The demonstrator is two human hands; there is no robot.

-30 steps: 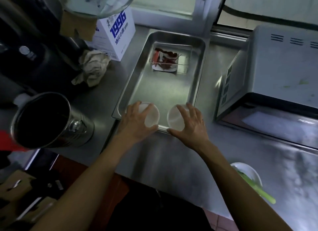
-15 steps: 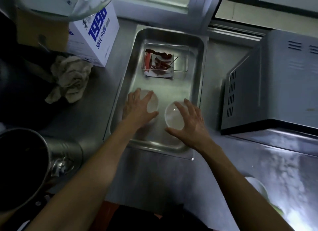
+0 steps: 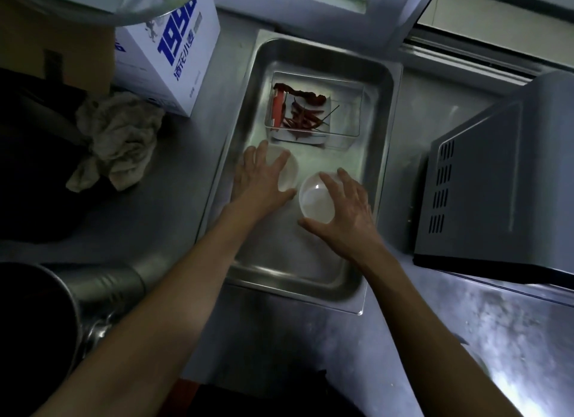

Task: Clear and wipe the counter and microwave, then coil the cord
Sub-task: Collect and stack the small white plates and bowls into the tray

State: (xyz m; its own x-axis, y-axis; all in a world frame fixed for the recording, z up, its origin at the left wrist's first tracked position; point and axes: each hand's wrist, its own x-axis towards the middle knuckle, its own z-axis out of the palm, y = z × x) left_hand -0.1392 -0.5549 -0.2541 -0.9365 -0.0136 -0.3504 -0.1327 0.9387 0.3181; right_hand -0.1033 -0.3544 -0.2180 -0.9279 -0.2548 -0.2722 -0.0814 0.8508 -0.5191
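Far left: dark pot (image 3: pixel 34 332) at the near edge, crumpled rag (image 3: pixel 116 140) lying untouched beside the white carton (image 3: pixel 174 53), so wiping not yet begun

Centre: steel tray (image 3: pixel 385 155) on the counter (image 3: pixel 149 217), clear box of dried chillies (image 3: pixel 313 109) at its far end. Inside the tray, left hand (image 3: pixel 261 180) spread over the left white bowl (image 3: pixel 289 171), fingers curved round its rim, gripping it. Just right, right hand (image 3: pixel 348 211) cupped round the right white bowl (image 3: pixel 313 199), thumb near side, fingers far side. Bowls just beside each other, nearly touching

Compared with a second ago: both bowls carried from the tray's near rim farther in, now low over the middle of its floor or resting on it, cannot tell which. Probably means small dishes gathered off the counter, release next

Right: microwave (image 3: pixel 497 180) standing on the counter, cord not in view
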